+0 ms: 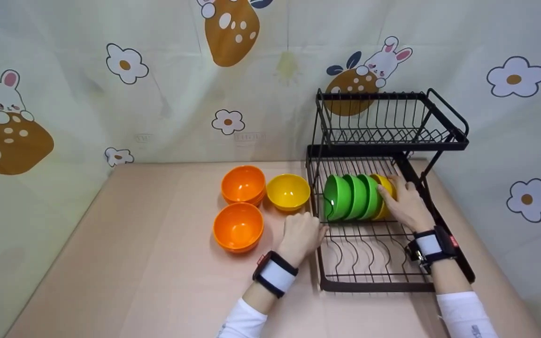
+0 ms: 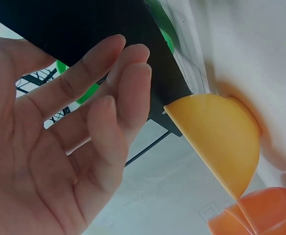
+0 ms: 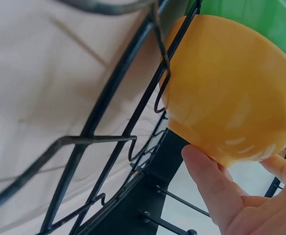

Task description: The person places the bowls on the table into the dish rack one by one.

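Note:
My right hand [image 1: 410, 206] holds a yellow bowl [image 3: 231, 88] by its base, thumb on one side and fingers on the other. That bowl stands on edge in the lower tier of a black dish rack [image 1: 374, 286], right beside several green bowls [image 1: 337, 199] in a row. Over the rack's left edge, my left hand [image 1: 301, 237] has loosely bent fingers with nothing between them, as the left wrist view shows. Just beyond it, a second yellow bowl [image 1: 288, 192] sits upright on the table.
Orange bowls [image 1: 238, 227] sit left of the yellow one, with more orange bowls [image 1: 243, 184] stacked behind. An upper wire basket [image 1: 392, 136] overhangs the back of the rack. A patterned cloth [image 1: 176, 108] hangs behind the table.

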`<action>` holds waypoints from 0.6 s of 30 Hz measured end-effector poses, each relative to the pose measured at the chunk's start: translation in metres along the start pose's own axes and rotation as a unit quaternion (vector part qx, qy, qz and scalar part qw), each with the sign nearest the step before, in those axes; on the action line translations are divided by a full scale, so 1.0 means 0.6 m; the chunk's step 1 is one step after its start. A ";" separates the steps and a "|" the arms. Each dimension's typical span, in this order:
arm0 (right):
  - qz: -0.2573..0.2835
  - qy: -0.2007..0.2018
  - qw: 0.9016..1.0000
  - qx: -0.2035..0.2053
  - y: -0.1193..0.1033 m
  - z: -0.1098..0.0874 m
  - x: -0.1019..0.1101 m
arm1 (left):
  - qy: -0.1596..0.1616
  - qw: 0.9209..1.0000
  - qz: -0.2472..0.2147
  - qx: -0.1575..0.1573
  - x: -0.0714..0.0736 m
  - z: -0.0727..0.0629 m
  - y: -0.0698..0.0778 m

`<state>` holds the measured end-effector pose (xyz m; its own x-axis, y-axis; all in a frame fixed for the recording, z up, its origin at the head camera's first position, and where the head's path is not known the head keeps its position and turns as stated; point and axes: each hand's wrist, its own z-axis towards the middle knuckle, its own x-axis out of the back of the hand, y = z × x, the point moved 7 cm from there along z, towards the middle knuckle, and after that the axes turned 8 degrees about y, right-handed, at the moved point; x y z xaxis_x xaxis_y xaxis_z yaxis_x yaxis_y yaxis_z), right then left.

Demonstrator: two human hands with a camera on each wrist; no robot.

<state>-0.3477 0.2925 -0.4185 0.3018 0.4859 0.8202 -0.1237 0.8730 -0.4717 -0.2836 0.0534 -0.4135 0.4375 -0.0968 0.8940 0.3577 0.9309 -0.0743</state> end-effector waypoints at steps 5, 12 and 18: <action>-0.005 0.019 1.000 0.007 -0.004 -0.002 0.008 | -0.011 1.000 -0.010 0.002 -0.003 0.001 -0.001; -0.014 0.057 0.998 0.018 -0.008 -0.004 0.021 | 0.007 1.000 -0.013 0.001 0.001 0.003 -0.004; -0.004 0.098 0.995 0.035 -0.015 -0.005 0.034 | 0.064 0.998 0.002 0.015 0.009 0.008 -0.016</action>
<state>-0.3373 0.2945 -0.3982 0.4799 0.4674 0.7424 -0.1839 0.8810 -0.4359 -0.2887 0.0459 -0.4059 0.5416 -0.1367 0.8295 0.3330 0.9408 -0.0624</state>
